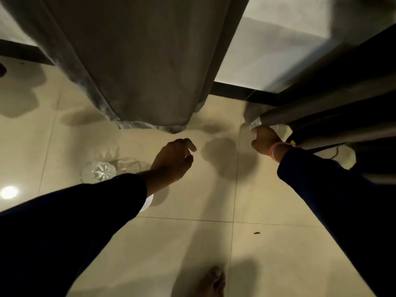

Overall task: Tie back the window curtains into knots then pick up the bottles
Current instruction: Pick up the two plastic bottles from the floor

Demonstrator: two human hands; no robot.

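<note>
A grey curtain [139,67] hangs loose at the top centre, its hem just above the floor. A darker curtain [334,108] hangs at the right. A clear plastic bottle [100,171] lies on the floor at the left, its base facing me, partly hidden by my left sleeve. My left hand [173,161] hovers over the tiles with loosely curled fingers and holds nothing. My right hand [265,139] reaches to the foot of the dark curtain and grips a second clear bottle [256,125], which is mostly hidden by the hand and fabric.
Glossy cream floor tiles [214,200] spread below. A dark window frame [235,91] runs along the floor behind the curtains. My bare foot [212,281] shows at the bottom edge. A ceiling light glares off the floor [8,192] at the left.
</note>
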